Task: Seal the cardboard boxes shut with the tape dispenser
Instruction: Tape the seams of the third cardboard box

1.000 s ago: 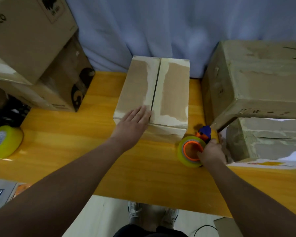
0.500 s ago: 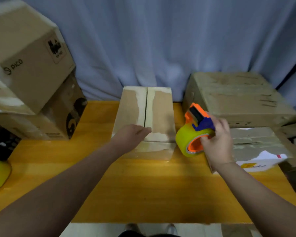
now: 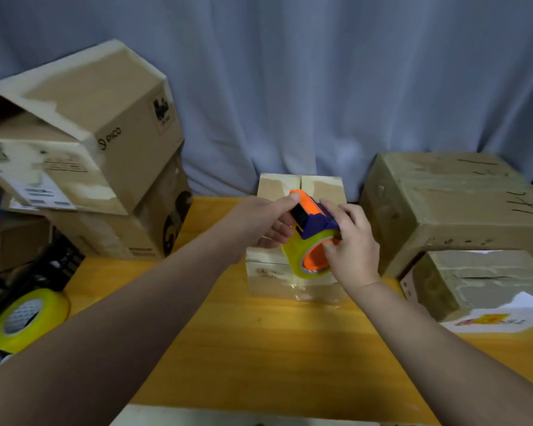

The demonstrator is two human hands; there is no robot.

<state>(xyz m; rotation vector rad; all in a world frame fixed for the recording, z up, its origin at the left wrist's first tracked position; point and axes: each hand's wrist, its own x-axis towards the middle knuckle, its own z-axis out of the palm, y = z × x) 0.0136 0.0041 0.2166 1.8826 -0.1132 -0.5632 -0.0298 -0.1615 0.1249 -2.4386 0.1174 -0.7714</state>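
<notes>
Head view shows us both hands meeting on the tape dispenser (image 3: pixel 313 229), which is held in the air just over the near end of the small cardboard box (image 3: pixel 268 272) in the middle of the wooden table (image 3: pixel 274 348). The right hand (image 3: pixel 348 244) is wrapped round the dispenser from the right, fingers curled over its blue body and onto the orange core of the yellow roll. The left hand (image 3: pixel 259 222) pinches the orange front end, thumb on top and fingers curled beneath it. We can make out that the dispenser is tilted, its orange end raised toward the far side and the roll lower, near us.

The small cardboard box stands with its two top flaps folded down and their seam running away from us. A glossy clear patch shows on its near face below the roll (we cannot tell whether it is joined to the roll).

At the left we see a tilted box printed PICO (image 3: pixel 105 127) resting on another carton (image 3: pixel 120 235), and a spare yellow tape roll (image 3: pixel 25 318) at the table's left edge. At the right, a large taped box (image 3: pixel 453 207) sits on a lower box (image 3: pixel 480 281). A pale blue curtain (image 3: pixel 290 87) hangs behind everything.
</notes>
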